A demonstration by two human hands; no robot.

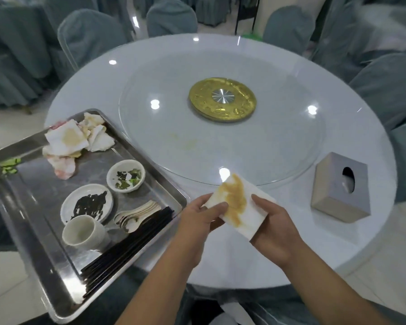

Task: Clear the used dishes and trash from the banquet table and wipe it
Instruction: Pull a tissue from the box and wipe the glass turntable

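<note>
— Dishes (87, 204) sat stacked on the tray (33, 231) at left; wiping was under way?
— Yes. Left hand (201, 216) and right hand (273, 227) both gripped the stained napkin (238, 202) over the table (267, 242); refolding likely came next

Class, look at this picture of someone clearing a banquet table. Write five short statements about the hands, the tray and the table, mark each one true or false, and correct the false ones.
1. Both the left hand and right hand hold a stained paper napkin. True.
2. The metal tray holds two small dishes, a cup, spoons and black chopsticks. True.
3. The tissue box sits on the tray. False: it stands on the white table, to the right of the hands.
4. Crumpled napkins lie at the tray's far end. True.
5. The gold disc lies at the table's near edge. False: it lies in the middle, under the glass turntable.
</note>
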